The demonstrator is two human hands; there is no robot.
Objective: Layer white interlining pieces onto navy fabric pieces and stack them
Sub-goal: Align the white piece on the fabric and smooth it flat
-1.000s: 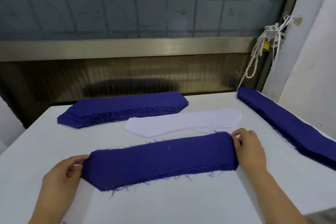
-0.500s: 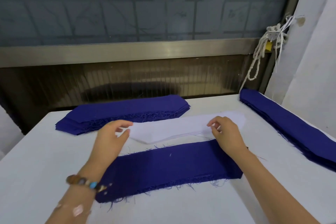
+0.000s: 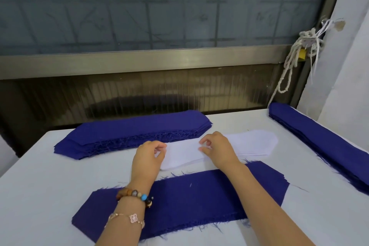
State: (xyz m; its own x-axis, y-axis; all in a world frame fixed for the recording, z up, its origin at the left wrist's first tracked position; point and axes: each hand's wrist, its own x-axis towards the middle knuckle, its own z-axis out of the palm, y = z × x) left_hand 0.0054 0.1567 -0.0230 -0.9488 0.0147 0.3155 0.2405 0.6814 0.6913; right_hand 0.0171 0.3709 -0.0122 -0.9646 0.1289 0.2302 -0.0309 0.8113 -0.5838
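Hands of a person reach forward across a white table (image 3: 40, 185) toward a white interlining stack (image 3: 253, 144) lying near the middle. The left hand (image 3: 148, 158) is at the stack's left end, and its grip is nearly closed, thumb and curled fingers pinching at the top sheet. The right hand (image 3: 217, 150) sits further along the same stack with a similar narrow pinching grip on the top sheet. Whether a sheet has lifted free cannot be seen.

Both forearms cross over a single navy fabric piece (image 3: 189, 195) lying flat nearest the viewer, with frayed edges. A rear navy stack (image 3: 135, 132) sits just behind the white stack. A side navy stack (image 3: 319, 146) runs along the table's right edge. Beaded bracelets (image 3: 135, 195) circle the left wrist. A knotted white rope (image 3: 295, 60) hangs at the upper right.
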